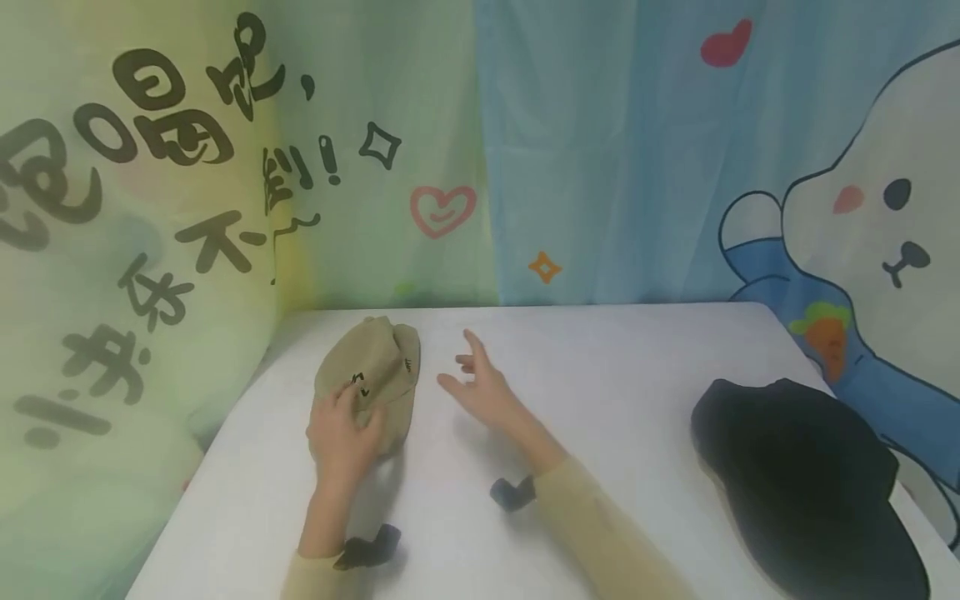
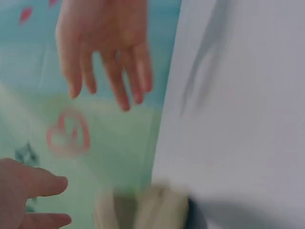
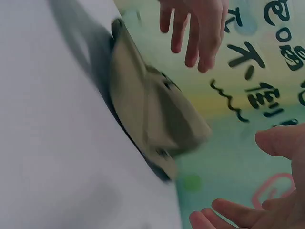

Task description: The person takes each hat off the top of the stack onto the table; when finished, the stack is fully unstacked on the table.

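You're likely at a grab-or-release step: tan cap (image 1: 378, 354) lies left on the table (image 1: 600, 358), left grip (image 1: 345, 437) over it, right grip (image 1: 486, 392) near, both unclenched, empty; next probably calls for pinching it or clearing off.

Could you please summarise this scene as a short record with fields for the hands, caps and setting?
left hand: by the tan cap, fingers relaxed, gripping nothing
right hand: raised over the table, fingers spread, holding nothing
tan cap: on the table's left side, nearest the left hand
black cap: on the table's right side, apart from both hands
surface: white table
backdrop: printed curtain with hearts, writing and a cartoon animal
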The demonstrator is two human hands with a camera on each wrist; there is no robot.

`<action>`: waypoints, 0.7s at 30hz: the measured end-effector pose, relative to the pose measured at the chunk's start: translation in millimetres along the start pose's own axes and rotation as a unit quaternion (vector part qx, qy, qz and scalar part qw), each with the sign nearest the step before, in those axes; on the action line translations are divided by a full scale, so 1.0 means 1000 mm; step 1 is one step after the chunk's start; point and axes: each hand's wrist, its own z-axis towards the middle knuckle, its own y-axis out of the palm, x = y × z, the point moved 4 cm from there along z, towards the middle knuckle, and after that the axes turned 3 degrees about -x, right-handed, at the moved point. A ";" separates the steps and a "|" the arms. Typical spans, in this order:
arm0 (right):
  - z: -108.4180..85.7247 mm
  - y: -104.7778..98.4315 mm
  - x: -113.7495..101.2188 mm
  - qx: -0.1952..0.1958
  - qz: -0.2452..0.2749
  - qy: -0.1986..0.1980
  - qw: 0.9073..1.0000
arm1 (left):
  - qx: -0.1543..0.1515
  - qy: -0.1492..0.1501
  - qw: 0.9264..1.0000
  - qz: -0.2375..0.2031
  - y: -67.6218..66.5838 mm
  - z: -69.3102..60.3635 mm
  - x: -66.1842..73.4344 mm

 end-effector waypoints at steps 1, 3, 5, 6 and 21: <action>-0.002 -0.016 0.000 0.009 -0.003 0.005 1.000 | 0.002 0.019 1.000 -0.006 0.005 -0.001 0.012; -0.010 -0.053 0.001 0.025 -0.021 0.019 0.999 | -0.009 0.048 0.999 -0.023 0.020 -0.003 0.038; -0.023 -0.093 0.004 0.032 -0.039 0.034 0.998 | -0.034 0.072 0.996 -0.043 0.039 -0.007 0.063; -0.031 -0.113 0.006 0.036 -0.048 0.041 0.997 | -0.055 0.077 0.994 -0.052 0.049 -0.010 0.075; -0.207 -0.348 0.091 0.017 -0.336 0.202 0.920 | -0.447 -0.067 0.858 -0.243 0.210 -0.133 0.211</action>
